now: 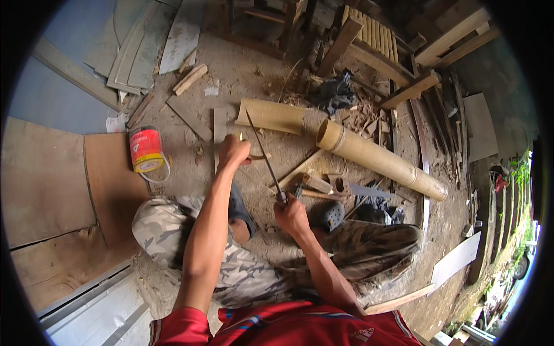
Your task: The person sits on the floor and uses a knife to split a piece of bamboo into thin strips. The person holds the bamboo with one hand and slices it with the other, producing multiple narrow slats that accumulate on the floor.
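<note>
My left hand [232, 151] is closed around a small piece of bamboo [254, 156], held upright on a flat wooden board [220, 130] on the dirt ground. My right hand [291, 214] grips the handle of a long thin blade [264, 153], whose metal runs up and away to a tip near the split bamboo. The blade crosses right beside the piece in my left hand. I squat with both knees in camouflage trousers and grey clogs under my arms.
A thick bamboo pole [378, 165] lies to the right, a split bamboo half [271, 116] beyond my hands. A red and yellow can [145, 149] stands at left. A handsaw [360, 190], wood scraps, planks and a bamboo frame surround me.
</note>
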The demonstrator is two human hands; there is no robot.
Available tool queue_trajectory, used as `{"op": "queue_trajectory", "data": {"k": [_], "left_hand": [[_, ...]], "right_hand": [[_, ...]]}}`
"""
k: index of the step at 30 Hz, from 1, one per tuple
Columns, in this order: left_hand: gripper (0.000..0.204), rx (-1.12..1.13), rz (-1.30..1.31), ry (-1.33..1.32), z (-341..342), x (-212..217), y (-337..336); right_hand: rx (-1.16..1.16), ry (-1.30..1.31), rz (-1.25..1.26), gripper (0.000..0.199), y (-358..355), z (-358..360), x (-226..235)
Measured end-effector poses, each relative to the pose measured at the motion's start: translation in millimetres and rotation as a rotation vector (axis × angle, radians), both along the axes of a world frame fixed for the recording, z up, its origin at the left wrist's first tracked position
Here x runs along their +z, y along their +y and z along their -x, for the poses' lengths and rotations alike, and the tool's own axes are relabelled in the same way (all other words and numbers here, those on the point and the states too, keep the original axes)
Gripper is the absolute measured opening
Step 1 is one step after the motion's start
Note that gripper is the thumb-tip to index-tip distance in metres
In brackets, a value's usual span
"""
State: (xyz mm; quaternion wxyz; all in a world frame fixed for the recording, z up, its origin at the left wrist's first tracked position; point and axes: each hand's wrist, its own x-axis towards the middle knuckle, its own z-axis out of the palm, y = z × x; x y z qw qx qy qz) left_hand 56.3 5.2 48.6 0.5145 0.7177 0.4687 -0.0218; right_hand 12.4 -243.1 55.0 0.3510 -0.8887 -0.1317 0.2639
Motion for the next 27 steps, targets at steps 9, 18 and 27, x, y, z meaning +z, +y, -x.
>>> {"op": "queue_trajectory", "data": {"k": [9,18,27], "left_hand": [[0.031,-0.014,0.131,-0.022,4,12,-3],[0.069,0.082,0.115,0.025,-3,49,-1],[0.092,0.298,0.026,-0.091,9,79,39]], "right_hand": [[-0.017,0.058,0.087,0.035,-1,6,7],[-0.008,0.087,-0.013,0.043,9,-23,26],[0.013,0.053,-0.027,0.033,13,-18,114]]}}
